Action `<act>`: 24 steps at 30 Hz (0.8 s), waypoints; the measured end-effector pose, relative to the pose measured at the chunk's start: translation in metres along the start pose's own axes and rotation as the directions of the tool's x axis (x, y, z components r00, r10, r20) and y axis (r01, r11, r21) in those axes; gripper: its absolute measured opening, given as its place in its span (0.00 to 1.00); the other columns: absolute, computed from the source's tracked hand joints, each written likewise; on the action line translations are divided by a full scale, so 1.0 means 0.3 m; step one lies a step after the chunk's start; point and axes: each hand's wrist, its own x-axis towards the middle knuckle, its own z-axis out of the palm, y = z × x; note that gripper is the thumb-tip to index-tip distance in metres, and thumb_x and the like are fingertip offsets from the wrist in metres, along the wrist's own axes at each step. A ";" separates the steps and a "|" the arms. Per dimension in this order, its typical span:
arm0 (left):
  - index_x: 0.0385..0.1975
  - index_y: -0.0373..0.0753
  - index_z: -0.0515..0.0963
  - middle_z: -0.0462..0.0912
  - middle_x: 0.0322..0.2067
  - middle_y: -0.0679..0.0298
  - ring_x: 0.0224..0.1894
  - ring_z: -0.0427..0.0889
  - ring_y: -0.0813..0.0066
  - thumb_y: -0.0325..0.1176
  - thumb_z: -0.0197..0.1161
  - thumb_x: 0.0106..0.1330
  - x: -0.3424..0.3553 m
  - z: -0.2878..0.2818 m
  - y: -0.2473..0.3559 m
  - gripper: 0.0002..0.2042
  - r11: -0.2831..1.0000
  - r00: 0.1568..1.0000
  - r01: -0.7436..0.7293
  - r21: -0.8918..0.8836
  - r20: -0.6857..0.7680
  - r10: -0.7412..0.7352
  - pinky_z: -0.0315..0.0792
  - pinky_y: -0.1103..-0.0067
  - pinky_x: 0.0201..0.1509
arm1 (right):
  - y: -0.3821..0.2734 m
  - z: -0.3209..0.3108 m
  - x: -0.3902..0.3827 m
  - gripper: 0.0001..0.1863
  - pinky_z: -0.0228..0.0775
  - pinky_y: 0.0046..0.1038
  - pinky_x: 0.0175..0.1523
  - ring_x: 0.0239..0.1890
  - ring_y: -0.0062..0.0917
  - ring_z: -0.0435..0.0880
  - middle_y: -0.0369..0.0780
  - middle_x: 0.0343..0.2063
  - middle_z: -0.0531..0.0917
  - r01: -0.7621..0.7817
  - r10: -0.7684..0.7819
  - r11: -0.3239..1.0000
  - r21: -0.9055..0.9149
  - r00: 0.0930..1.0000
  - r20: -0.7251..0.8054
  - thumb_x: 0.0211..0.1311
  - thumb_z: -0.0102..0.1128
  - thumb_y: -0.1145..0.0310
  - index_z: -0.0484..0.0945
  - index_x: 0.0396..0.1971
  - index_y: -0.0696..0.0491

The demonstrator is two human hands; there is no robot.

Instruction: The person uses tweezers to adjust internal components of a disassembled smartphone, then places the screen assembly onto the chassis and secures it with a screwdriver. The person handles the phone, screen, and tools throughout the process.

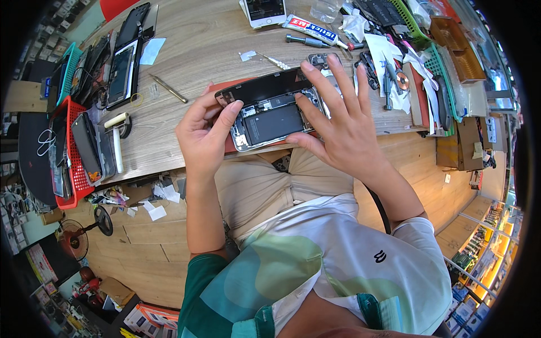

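Observation:
An opened phone (270, 124) rests over a red mat (230, 145) at the desk's near edge, its battery exposed. The dark screen part (256, 85) is raised along the far side. My left hand (205, 132) pinches the screen part at its left end, thumb in front. My right hand (344, 129) has its fingers spread over the right end, with index finger and thumb touching the phone. Beyond the phone lie a thin white tool (274, 61) and small dark parts (320, 58).
Phones (121, 73) and a red basket (76, 169) sit left on the desk (169, 50), with a metal pen-like tool (168, 88). At the back stand a white phone (264, 11) and a glue tube (310, 29). Tools, papers and baskets (437, 73) crowd the right.

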 end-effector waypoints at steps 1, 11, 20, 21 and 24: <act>0.56 0.27 0.83 0.92 0.46 0.55 0.47 0.89 0.77 0.19 0.72 0.73 0.002 0.002 0.002 0.14 1.000 1.000 -0.003 -0.017 0.001 0.003 0.82 0.79 0.56 | -0.001 -0.001 0.001 0.32 0.41 0.68 0.83 0.84 0.51 0.56 0.43 0.80 0.66 0.004 -0.003 1.000 -0.004 1.000 0.002 0.64 0.69 0.38 0.87 0.50 0.54; 0.53 0.28 0.84 0.92 0.45 0.58 0.47 0.89 0.78 0.20 0.72 0.73 0.004 -0.004 0.000 0.12 1.000 1.000 0.004 0.006 0.024 -0.004 0.81 0.81 0.55 | -0.064 0.009 -0.018 0.39 0.39 0.69 0.82 0.84 0.54 0.54 0.46 0.81 0.64 -0.028 0.032 0.998 0.063 0.997 -0.064 0.61 0.69 0.32 0.85 0.59 0.50; 0.51 0.29 0.85 0.93 0.47 0.58 0.49 0.90 0.77 0.21 0.73 0.72 0.011 -0.002 0.004 0.11 0.999 1.000 0.006 0.052 0.004 -0.006 0.70 0.70 0.76 | -0.112 0.034 0.029 0.42 0.39 0.70 0.82 0.83 0.55 0.56 0.46 0.81 0.64 0.004 -0.001 0.994 0.107 1.000 -0.029 0.62 0.65 0.29 0.84 0.64 0.48; 0.51 0.29 0.85 0.93 0.46 0.58 0.49 0.90 0.77 0.22 0.73 0.72 0.012 0.004 0.007 0.11 1.000 1.000 0.012 0.026 -0.001 -0.012 0.70 0.70 0.76 | -0.111 0.036 0.030 0.42 0.39 0.70 0.82 0.83 0.55 0.56 0.46 0.81 0.64 0.005 -0.002 0.994 0.109 1.000 -0.023 0.62 0.65 0.29 0.84 0.63 0.48; 0.52 0.29 0.85 0.93 0.46 0.58 0.49 0.90 0.76 0.21 0.73 0.72 0.010 0.011 0.010 0.12 0.999 0.999 0.049 -0.019 -0.018 -0.049 0.74 0.73 0.71 | -0.108 0.036 0.034 0.42 0.38 0.69 0.82 0.83 0.56 0.55 0.48 0.81 0.63 0.003 -0.004 0.996 0.084 1.000 0.019 0.63 0.63 0.27 0.83 0.65 0.45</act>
